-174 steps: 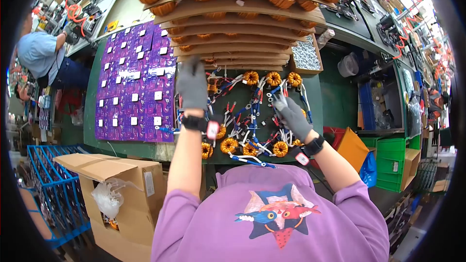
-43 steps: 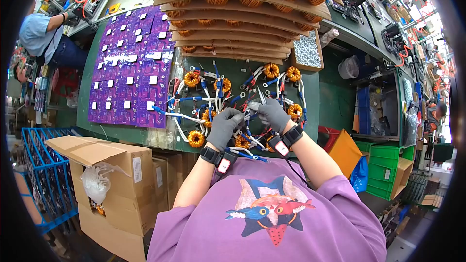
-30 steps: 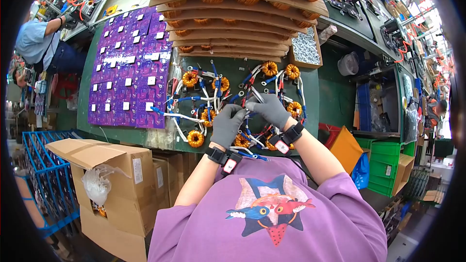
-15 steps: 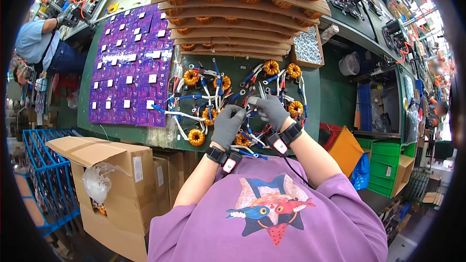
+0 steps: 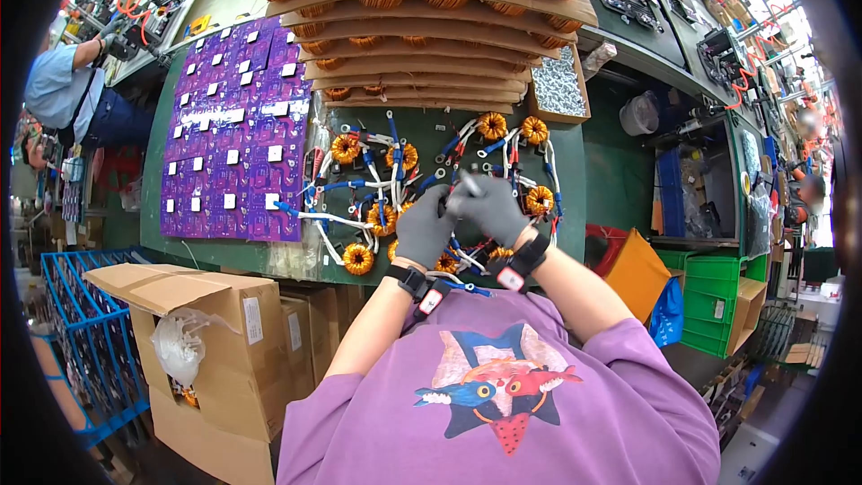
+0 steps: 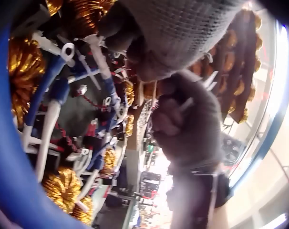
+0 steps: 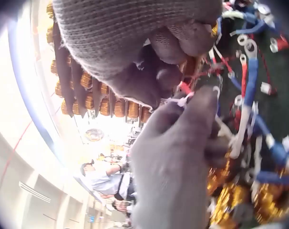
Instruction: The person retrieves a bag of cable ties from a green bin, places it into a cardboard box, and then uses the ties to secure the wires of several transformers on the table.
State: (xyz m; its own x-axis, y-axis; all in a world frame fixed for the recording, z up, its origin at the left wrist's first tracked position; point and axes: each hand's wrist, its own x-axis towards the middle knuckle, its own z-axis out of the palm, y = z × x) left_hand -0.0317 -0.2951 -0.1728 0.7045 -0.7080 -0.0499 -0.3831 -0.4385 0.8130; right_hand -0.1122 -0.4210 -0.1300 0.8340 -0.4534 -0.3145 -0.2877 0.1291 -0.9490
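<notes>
Both gloved hands meet over a cluster of orange-wound coils [image 5: 357, 259] and blue, white and red leads on the green table. The left hand [image 5: 424, 226] pinches a thin white strand beside a red-sleeved lead [image 7: 184, 88], finger against thumb. Close against it, the right hand [image 5: 492, 208] has curled fingers round a slim metal tool like tweezers, whose two pale tips [image 6: 211, 80] stick out past the hand in the left wrist view. In the right wrist view, right fingertips lie just above the strand; whether they touch it is unclear.
Purple circuit boards [image 5: 235, 135] lie left of the coils. Behind stands a tall stack of cardboard layers [image 5: 422, 63] with more coils, beside a box of small metal parts [image 5: 558, 90]. An open carton [image 5: 215, 350] and green crates [image 5: 709, 305] flank the person.
From wide apart, the hands have come together low over the leads. In the last half second the right hand has shifted left against the left hand, and the tool's upright tips have turned.
</notes>
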